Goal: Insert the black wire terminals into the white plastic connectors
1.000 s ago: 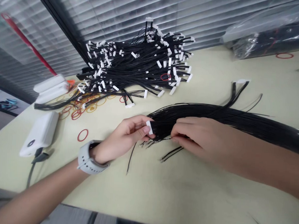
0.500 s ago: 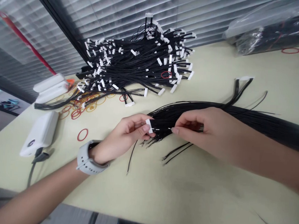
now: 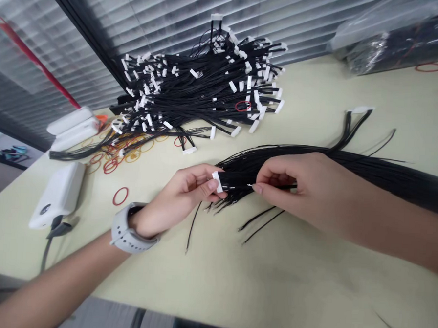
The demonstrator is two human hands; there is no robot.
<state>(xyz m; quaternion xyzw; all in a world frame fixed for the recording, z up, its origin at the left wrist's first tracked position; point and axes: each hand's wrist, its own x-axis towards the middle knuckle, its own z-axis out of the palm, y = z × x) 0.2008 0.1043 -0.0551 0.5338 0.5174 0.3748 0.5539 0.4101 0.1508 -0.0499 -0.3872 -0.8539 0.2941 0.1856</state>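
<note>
My left hand (image 3: 191, 189) pinches a white connector housing (image 3: 217, 182) between thumb and fingers. To its right, my right hand (image 3: 284, 179) is closed on a thin black wire whose bare metal terminal (image 3: 250, 185) sticks out past the fingertips, pointing at the housing with a gap between them. Beneath both hands lies a thick bundle of black wires (image 3: 372, 174), many with crimped ends near my left fingers. A few loose wire ends (image 3: 261, 230) stick out below my right hand. Behind the bundle, a white connector (image 3: 360, 110) caps a short group of wires.
A large heap of black cables with white connectors (image 3: 201, 85) lies at the back by the blinds. Red and yellow rubber bands (image 3: 131, 152) are scattered left of it. A white power bank (image 3: 58, 194) with a cable stands at the left. Plastic-wrapped wires (image 3: 397, 48) lie back right.
The view has shifted slightly. My hands keep nearly the same pose, the left still on the housing and the right still on the wire, its terminal still apart from the housing.
</note>
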